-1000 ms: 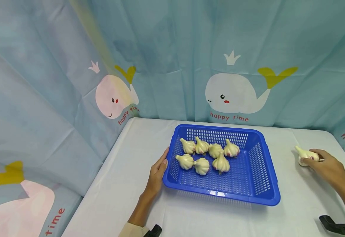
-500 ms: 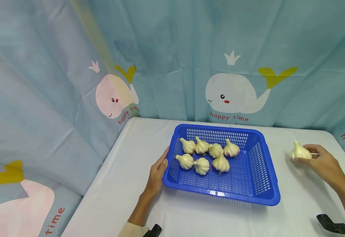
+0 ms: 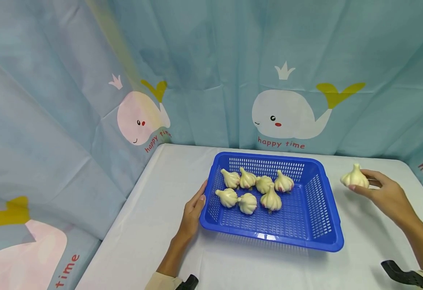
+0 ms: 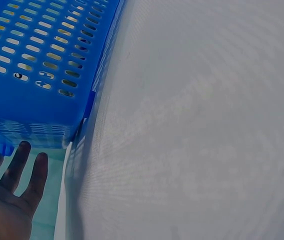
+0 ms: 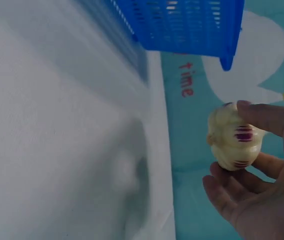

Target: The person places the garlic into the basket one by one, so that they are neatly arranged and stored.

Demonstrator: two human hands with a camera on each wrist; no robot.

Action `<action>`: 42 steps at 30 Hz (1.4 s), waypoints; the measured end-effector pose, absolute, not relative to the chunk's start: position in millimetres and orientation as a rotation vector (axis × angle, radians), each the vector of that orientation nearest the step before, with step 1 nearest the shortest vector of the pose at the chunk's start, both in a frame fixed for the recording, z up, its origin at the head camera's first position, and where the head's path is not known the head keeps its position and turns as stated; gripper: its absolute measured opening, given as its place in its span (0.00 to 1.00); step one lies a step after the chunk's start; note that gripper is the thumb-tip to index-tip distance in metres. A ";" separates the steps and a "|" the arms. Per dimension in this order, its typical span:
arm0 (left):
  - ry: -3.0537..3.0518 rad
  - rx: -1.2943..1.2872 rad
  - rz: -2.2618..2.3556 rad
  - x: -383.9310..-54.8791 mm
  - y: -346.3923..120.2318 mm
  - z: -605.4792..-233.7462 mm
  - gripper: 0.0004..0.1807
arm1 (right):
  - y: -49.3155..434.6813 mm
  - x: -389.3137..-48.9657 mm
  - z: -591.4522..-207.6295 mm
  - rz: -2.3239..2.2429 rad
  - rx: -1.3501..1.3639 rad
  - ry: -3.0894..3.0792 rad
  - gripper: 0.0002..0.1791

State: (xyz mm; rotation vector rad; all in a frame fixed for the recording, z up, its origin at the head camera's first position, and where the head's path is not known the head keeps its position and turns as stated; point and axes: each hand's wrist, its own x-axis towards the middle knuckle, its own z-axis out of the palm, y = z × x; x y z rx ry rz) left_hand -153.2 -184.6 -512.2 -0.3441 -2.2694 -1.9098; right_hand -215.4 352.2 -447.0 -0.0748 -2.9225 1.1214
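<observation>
My right hand (image 3: 387, 193) pinches a garlic bulb (image 3: 355, 177) between thumb and fingers, to the right of a blue plastic basket (image 3: 313, 245). The bulb's stem points up, and a shadow lies on the table below. Seen from the right wrist, this pale garlic bulb (image 5: 234, 137) has purple streaks and hangs clear of the table. My left hand (image 3: 190, 213) holds the basket's left rim, and two of its fingers (image 4: 38, 177) stretch out past the rim in the left wrist view. Several garlic bulbs (image 3: 248, 203) lie in the basket's left and middle part.
A white cloth (image 3: 153, 241) covers the table. Behind it and at the left hang blue curtains (image 3: 204, 80) printed with whales and lettering. A black wrist strap (image 3: 403, 276) shows on the right forearm.
My right hand has lifted the garlic bulb off the table and carried it left toward the basket, its stem turning upright. The left hand and the basket have stayed in place.
</observation>
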 end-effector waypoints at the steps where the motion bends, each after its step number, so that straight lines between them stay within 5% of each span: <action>1: -2.272 -0.341 -1.909 -153.1 -184.5 -512.0 0.28 | 350.5 -215.4 -445.6 1.129 -0.064 -2.918 0.50; 42: -2.256 -0.324 -1.918 -153.9 -184.1 -514.0 0.28 | 285.4 -214.3 -389.4 1.255 0.276 -2.754 0.44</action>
